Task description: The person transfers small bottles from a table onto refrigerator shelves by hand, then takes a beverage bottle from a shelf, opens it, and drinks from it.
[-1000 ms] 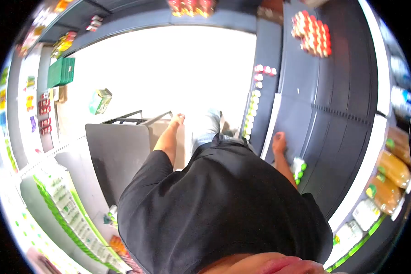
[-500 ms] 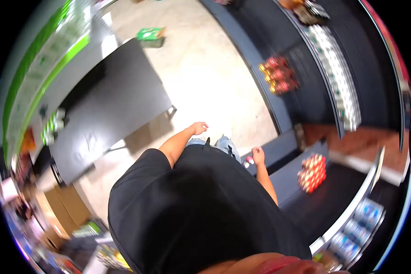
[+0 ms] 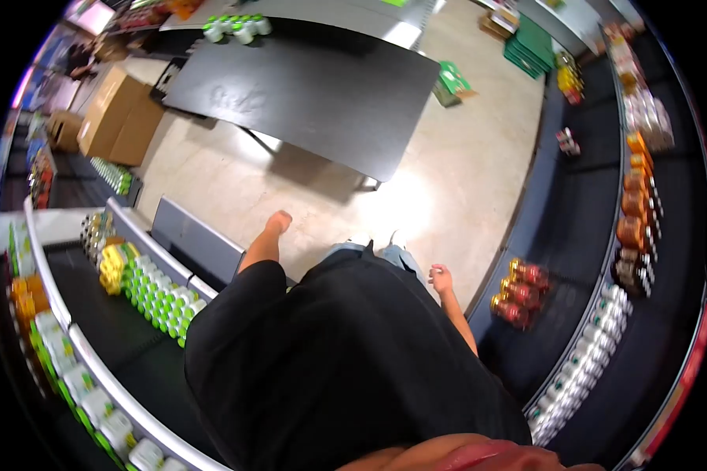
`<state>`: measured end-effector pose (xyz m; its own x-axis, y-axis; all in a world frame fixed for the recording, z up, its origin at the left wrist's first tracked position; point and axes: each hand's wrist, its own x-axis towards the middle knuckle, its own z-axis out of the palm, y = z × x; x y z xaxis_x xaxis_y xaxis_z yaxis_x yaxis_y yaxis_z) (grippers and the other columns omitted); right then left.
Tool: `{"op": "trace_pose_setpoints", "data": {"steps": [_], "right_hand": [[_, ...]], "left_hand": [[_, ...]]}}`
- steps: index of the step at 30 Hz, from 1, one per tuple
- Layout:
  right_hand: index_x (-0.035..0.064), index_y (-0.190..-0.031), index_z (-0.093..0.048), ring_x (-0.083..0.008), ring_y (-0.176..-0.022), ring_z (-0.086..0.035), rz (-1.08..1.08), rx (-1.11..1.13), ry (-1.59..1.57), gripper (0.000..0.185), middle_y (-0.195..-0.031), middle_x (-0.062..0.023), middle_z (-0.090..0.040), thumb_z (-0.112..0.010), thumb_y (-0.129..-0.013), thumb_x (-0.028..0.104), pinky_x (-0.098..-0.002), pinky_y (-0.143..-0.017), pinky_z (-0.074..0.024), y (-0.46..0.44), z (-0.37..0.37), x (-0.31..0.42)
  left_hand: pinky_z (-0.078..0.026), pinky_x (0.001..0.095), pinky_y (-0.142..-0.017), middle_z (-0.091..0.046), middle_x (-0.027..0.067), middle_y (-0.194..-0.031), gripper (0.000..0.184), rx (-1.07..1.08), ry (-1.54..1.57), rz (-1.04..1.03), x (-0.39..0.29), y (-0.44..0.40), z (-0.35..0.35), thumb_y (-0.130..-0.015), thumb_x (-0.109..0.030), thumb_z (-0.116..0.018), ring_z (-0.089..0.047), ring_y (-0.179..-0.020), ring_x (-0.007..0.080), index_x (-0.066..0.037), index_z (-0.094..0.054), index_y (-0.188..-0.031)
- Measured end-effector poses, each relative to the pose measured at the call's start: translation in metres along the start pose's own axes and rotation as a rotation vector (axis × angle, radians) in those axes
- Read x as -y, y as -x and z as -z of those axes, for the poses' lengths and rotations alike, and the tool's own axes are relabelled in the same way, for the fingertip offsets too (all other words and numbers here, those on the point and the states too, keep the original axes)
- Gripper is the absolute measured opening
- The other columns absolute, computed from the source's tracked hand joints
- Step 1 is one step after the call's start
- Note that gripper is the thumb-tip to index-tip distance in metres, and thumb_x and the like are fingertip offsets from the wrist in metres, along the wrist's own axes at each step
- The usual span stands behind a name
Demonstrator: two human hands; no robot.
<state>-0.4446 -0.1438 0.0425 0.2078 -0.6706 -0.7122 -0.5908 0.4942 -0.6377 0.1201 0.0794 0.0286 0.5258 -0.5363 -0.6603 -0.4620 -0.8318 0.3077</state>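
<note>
My left hand [image 3: 280, 221] hangs over the pale floor in front of the table, its fingers loosely curled and slightly blurred, with nothing seen in it. On the other side, my right hand [image 3: 440, 279] hangs beside my leg with fingers a little apart and holds nothing. The nearest goods to it are several red bottles with gold caps [image 3: 520, 293] on the dark right-hand shelf. A dark table [image 3: 314, 94] stands ahead, and several white bottles with green caps [image 3: 242, 30] are grouped at its far left corner. Neither hand touches any goods.
Left of me, a shelf [image 3: 106, 330] carries rows of green-capped bottles [image 3: 159, 297] and yellow items [image 3: 116, 265]. A cardboard box [image 3: 122, 118] stands beyond. A green package [image 3: 452, 82] lies on the floor right of the table, with green crates [image 3: 530, 45] farther back. White bottles [image 3: 585, 357] line the right shelf.
My view has turned to the right, so the table now lies straight ahead and the red bottles are lower at right. Both hands still hang free; the left is farther out from my body.
</note>
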Motion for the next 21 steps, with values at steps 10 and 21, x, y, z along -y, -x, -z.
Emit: {"op": "trace_pose_setpoints", "data": {"steps": [10,21], "right_hand": [[0.0050,-0.103,-0.058,-0.0182,-0.057,-0.060,0.190,-0.017,0.229,0.026,-0.076,-0.0084,-0.062,-0.061,-0.081,0.018,-0.0296,-0.044,-0.0486,-0.160,0.084,0.106],[0.0050,-0.091,-0.069,-0.0227,-0.075,-0.067,0.170,0.507,0.897,0.024,-0.088,-0.0134,-0.069,-0.057,-0.081,0.024,-0.0366,-0.070,-0.0540,-0.100,-0.023,0.101]], "left_hand": [[-0.050,0.0402,-0.078,-0.064,0.0225,-0.098,0.035,-0.148,0.428,0.131,-0.050,0.160,-0.194,-0.083,-0.029,-0.047,-0.063,-0.089,0.0311,-0.003,-0.067,-0.095],[-0.051,0.0373,-0.064,-0.065,0.0108,-0.088,0.031,-0.249,1.156,0.222,0.009,0.165,-0.157,-0.086,-0.026,-0.053,-0.062,-0.078,0.0228,-0.002,-0.062,-0.103]]}}
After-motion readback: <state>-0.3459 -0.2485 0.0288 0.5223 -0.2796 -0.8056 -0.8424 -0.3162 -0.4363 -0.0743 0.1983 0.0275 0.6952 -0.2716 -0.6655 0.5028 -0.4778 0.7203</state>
